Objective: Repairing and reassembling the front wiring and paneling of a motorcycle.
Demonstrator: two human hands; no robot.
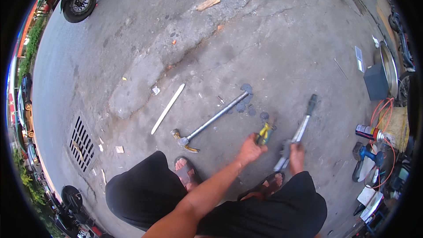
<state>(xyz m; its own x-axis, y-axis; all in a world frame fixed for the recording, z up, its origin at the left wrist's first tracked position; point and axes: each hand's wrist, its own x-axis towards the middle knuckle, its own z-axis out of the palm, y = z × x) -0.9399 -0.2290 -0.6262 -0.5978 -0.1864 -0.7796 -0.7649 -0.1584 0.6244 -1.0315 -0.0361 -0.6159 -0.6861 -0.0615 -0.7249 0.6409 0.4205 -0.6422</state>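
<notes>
While the left hand (251, 150), right of the lower centre of the frame, is closed around the yellow-and-black pliers (265, 133), whose head points up the frame, the right hand (297, 155) grips a long silver tool (301, 128) just to the right of it. This tool slants toward the upper right and ends in a dark handle (312, 102); its lower part is blurred beside the fingers, so one cannot tell whether it is a single piece. Near the centre, a hammer (216, 120) lies on the pavement (246, 53), its head at the lower left and its shaft reaching some dark grey patches (241, 105). A pale strip (168, 109) lies left of it, apart from the shaft. At the right edge of the frame are a spray can (368, 132), a blue power tool (368, 154) and an orange cord (392, 154); a drain grate (82, 143) sits at the lower left.
</notes>
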